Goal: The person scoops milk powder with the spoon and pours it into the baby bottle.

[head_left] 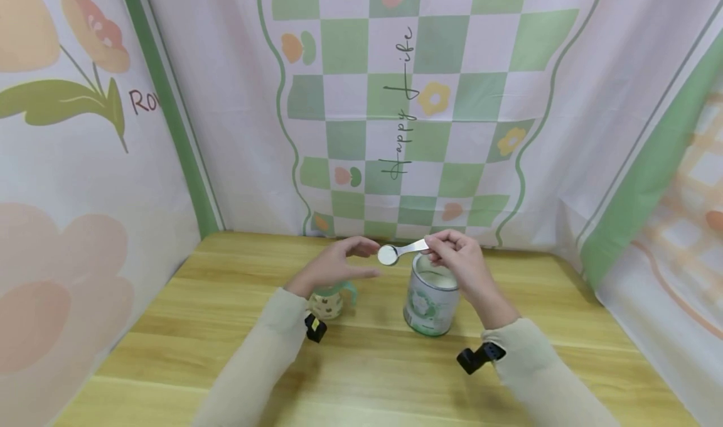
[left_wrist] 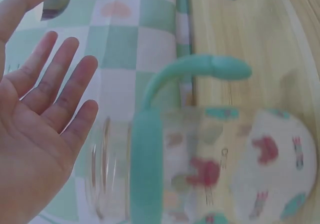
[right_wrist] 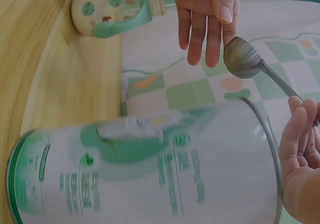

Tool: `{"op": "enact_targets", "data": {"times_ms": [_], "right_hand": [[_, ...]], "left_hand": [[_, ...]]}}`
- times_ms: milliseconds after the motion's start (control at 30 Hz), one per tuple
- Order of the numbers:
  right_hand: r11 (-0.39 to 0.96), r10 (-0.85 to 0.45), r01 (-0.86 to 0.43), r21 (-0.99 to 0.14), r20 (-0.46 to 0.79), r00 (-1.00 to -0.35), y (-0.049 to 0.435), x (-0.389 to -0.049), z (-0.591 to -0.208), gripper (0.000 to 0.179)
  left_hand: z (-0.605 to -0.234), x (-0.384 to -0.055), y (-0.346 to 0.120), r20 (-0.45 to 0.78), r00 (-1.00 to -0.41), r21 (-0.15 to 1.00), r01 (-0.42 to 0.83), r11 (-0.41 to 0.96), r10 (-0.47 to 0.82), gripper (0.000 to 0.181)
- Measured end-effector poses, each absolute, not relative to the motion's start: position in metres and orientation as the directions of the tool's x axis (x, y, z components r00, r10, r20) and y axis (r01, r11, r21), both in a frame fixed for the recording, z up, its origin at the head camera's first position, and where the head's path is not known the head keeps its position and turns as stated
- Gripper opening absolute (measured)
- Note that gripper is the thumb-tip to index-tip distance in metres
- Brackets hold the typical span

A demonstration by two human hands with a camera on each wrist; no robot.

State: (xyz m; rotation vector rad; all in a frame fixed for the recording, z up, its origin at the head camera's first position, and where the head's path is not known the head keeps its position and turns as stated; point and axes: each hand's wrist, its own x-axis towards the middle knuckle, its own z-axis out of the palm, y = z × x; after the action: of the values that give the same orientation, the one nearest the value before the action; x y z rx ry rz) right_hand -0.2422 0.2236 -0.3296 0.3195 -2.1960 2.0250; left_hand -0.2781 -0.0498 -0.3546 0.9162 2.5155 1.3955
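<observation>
My right hand [head_left: 465,264] pinches the handle of a metal measuring spoon [head_left: 388,255] above and left of a milk powder can. White powder fills the spoon's bowl. The open can [head_left: 427,304] is white and green, with pale powder inside. Beside the bowl, my left hand [head_left: 339,265] hovers with fingers extended and thumb apart, holding nothing. Whether its fingertips touch the spoon I cannot tell. Below that hand stands a clear baby bottle [left_wrist: 200,169] with a teal collar and handle. Its open neck [left_wrist: 107,169] shows in the left wrist view, and whitish contents sit at its bottom.
The wood-grain table [head_left: 361,370] bears both containers, the bottle left of the can. A checkered green and white curtain [head_left: 395,100] hangs at the table's back edge, with printed cloth on both sides. A black camera is strapped to each wrist.
</observation>
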Motion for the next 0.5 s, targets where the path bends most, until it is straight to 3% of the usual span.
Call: {"op": "enact_targets", "data": {"times_ms": [500], "right_hand": [[-0.066, -0.105, -0.196, -0.978, 0.202, -0.974, 0.183, -0.243, -0.332, 0.017]], "left_hand": [[-0.367, -0.275, -0.097, 0.164, -0.862, 0.822, 0.388, 0.416, 0.480, 0.064]]}}
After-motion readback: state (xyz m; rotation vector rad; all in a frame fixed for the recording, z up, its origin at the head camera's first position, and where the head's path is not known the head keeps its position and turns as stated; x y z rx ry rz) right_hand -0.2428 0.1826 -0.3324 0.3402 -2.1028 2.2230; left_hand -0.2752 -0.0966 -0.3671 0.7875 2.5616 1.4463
